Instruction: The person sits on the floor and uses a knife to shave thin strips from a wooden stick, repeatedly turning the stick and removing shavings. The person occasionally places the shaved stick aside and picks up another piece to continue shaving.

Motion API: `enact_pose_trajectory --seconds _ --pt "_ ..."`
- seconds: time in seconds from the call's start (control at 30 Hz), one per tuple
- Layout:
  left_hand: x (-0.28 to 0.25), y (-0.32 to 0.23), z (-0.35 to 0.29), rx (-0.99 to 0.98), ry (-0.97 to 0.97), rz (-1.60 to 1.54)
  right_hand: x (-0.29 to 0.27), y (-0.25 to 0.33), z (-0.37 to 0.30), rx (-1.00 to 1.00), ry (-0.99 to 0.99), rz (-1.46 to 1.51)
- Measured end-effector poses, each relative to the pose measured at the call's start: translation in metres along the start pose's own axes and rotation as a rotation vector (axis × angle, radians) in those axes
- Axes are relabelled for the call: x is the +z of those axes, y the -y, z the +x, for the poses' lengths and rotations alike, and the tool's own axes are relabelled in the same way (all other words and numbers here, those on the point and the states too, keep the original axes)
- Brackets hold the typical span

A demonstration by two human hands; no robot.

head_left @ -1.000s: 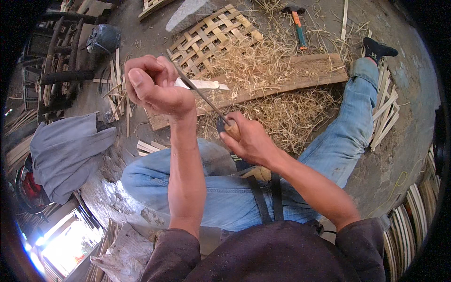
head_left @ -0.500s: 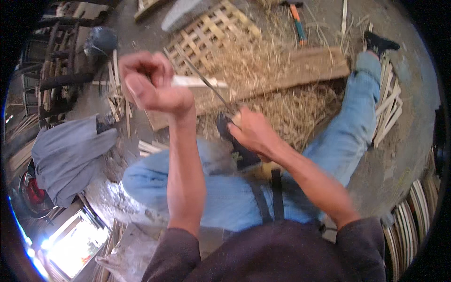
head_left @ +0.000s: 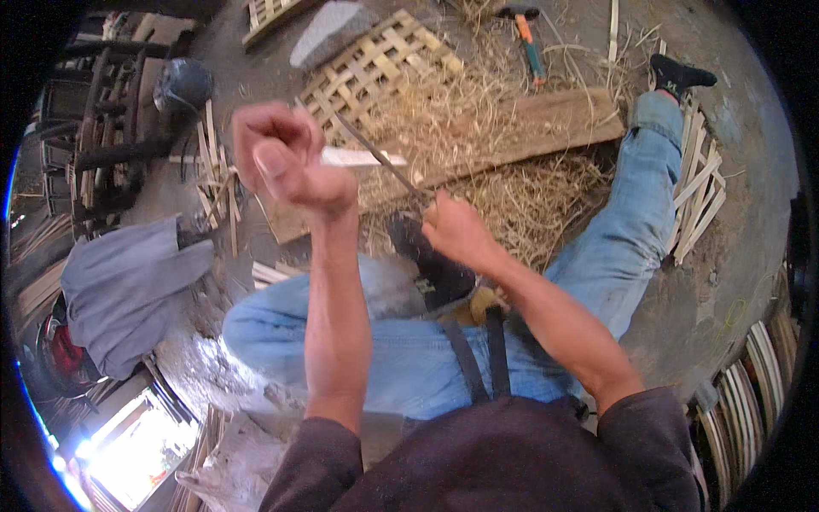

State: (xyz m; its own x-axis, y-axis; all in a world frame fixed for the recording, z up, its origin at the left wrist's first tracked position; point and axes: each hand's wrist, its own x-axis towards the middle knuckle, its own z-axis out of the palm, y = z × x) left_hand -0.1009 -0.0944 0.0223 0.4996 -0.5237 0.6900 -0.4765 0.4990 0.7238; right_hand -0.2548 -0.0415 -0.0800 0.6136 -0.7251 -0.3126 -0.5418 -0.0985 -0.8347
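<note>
My left hand (head_left: 294, 162) is raised over the left end of a wooden plank (head_left: 559, 119), its fingers curled closed. A pale flat wooden strip (head_left: 363, 159) sticks out from it to the right; the hand and wrist hide the rest. My right hand (head_left: 461, 229), lower and to the right, is wrapped round the handle of a long narrow-bladed knife (head_left: 375, 152). The blade points away to the upper left and crosses the strip in view; whether they touch I cannot tell. Curly shavings (head_left: 537, 205) lie over and below the plank.
Beyond the plank are a woven lattice panel (head_left: 375, 64), a grey stone (head_left: 331, 34) and a hammer (head_left: 529, 47). My legs (head_left: 614, 222) spread around the work. Bundled strips (head_left: 699, 183) lie by my right leg; a grey cloth (head_left: 132, 282) hangs at left.
My left hand has shifted slightly right with the strip. My right hand keeps its hold on the knife, moved only a little. The whole view has shifted slightly.
</note>
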Motion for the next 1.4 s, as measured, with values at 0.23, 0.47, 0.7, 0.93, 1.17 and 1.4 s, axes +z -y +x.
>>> enact_pose_trajectory --seconds 0.23,0.47,0.7,0.93,1.17,1.4 --pt "0.005 -0.006 -0.002 -0.050 -0.041 -0.048 0.000 0.015 -0.013 -0.045 -0.042 0.182" --pt "-0.002 -0.005 -0.002 -0.068 -0.040 -0.060 -0.017 0.033 -0.009 -0.123 -0.096 0.184" --pt "0.007 -0.007 -0.006 -0.053 -0.046 -0.058 -0.021 0.025 0.007 -0.080 -0.036 0.107" --pt "-0.010 -0.005 -0.007 -0.059 -0.027 -0.048 0.008 -0.011 0.009 0.063 -0.004 0.082" --pt "-0.028 0.000 0.005 -0.144 -0.148 0.019 0.015 -0.023 0.015 0.089 0.059 0.008" --pt "-0.033 0.003 0.006 -0.175 -0.190 -0.006 0.006 -0.020 0.013 0.073 0.104 -0.150"
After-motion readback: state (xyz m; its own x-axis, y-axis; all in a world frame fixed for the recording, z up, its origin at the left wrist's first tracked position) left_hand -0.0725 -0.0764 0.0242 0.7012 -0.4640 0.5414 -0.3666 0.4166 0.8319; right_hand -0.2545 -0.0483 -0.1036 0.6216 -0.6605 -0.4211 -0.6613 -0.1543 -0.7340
